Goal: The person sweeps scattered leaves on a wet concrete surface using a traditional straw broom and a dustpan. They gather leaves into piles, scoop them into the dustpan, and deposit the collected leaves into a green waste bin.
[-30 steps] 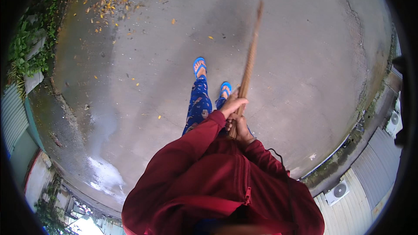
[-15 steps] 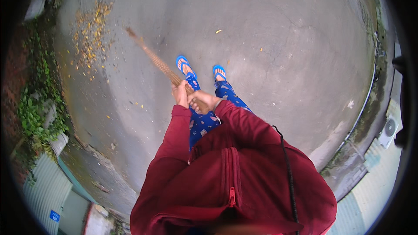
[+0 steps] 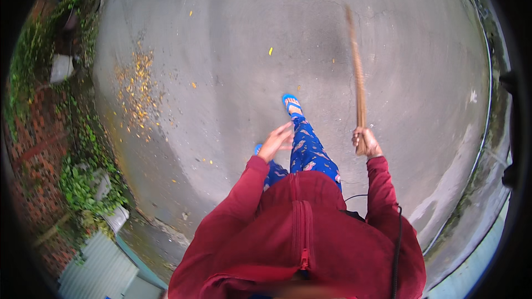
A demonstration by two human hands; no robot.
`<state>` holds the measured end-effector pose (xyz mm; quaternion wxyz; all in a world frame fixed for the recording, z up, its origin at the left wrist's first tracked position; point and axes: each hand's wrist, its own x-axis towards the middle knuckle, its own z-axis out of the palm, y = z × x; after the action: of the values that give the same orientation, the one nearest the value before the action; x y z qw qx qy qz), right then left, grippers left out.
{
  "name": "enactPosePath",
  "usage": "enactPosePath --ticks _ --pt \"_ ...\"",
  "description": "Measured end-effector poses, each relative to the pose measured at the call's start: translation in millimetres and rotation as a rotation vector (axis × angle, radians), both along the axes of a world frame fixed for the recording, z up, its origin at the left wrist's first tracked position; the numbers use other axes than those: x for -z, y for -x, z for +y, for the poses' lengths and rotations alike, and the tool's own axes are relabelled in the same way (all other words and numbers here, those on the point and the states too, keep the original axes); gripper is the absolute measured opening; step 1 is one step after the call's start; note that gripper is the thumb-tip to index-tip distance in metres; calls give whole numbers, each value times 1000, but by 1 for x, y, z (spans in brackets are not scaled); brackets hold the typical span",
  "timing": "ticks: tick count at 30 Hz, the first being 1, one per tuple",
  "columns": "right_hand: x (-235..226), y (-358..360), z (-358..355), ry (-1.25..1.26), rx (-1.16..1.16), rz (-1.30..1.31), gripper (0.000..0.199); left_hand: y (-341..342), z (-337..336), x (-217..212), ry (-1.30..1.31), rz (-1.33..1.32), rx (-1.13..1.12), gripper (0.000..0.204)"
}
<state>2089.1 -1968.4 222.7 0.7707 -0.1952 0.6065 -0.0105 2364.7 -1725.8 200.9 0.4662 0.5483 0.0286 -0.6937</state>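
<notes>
A long brown stick broom extends forward over the grey concrete, its far end blurred. My right hand is wrapped round its near end, out to the right of my legs. In front of my body, beside the blue patterned trousers, my left hand holds nothing, its fingers apart and slightly blurred. Yellow fallen leaves lie in a loose heap on the ground at the left, well away from the broom. A single yellow leaf lies ahead of my feet.
Green plants and a brick surface border the concrete on the left. A corrugated roof shows at the lower left. On the right, a pale pipe follows the concrete's edge. One blue flip-flop is forward.
My left hand has let go of the broom and opened. My right hand has carried the broom from the left side across to the right. My feet have stepped.
</notes>
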Motion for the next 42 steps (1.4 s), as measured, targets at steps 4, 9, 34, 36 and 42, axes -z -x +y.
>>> enactPosePath --ticks 4,9,34,36,42 --pt "95 21 0 94 222 -29 6 -3 179 28 -285 -188 -100 51" --pt "178 -29 151 97 210 -15 14 31 441 27 -725 -233 -274 47" --pt "20 -65 319 20 -51 -363 12 74 589 38 -519 -438 -190 45" --pt "40 -53 268 94 24 -315 9 85 613 50 -478 -508 -186 44" --pt "129 -47 143 199 210 -357 8 99 670 40 -728 -144 -244 46"
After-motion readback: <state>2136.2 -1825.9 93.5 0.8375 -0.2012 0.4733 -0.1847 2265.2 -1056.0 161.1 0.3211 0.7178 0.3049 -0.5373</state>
